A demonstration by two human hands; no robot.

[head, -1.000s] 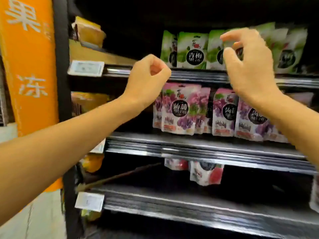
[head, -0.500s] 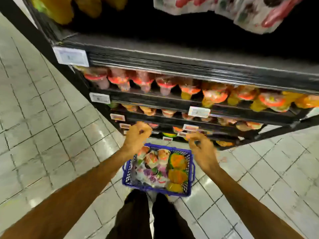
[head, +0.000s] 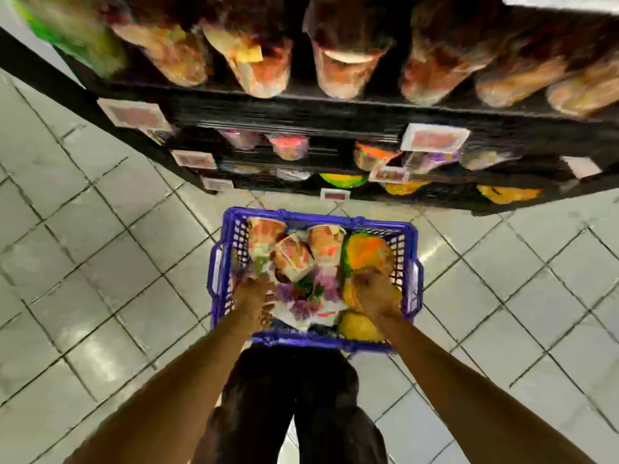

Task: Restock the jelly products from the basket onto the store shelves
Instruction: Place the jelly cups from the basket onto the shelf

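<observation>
The blue basket point(head: 315, 216) sits on the tiled floor point(head: 100, 262) in the lower middle of the frame, just in front of the person's dark trousers point(head: 301, 396) and close below the shelves point(head: 301, 112) along the top. That position seems chosen so stock can go from basket to shelf with little travel.

The basket holds the jelly products in a loose heap. Printed jelly cups point(head: 294, 257) lie tipped on their sides toward the far rim. Purple pouches point(head: 310, 298) are in the middle, and orange and yellow packs point(head: 368, 252) are stacked along the right side.

Both hands are down inside the basket, probably so two items can come out in one go. The left hand point(head: 253, 296) is at the left wall, beside the pouches. The right hand point(head: 378, 294) lies on top of the yellow packs. The blur and the backs of the hands hide the fingers. I cannot tell how far either hand is curled, or whether it has hold of anything.

The shelves carry rows of similar cups and packs, with price tags point(head: 433, 140) along their front edges. The heap in the basket suggests much of the restocking is left.
</observation>
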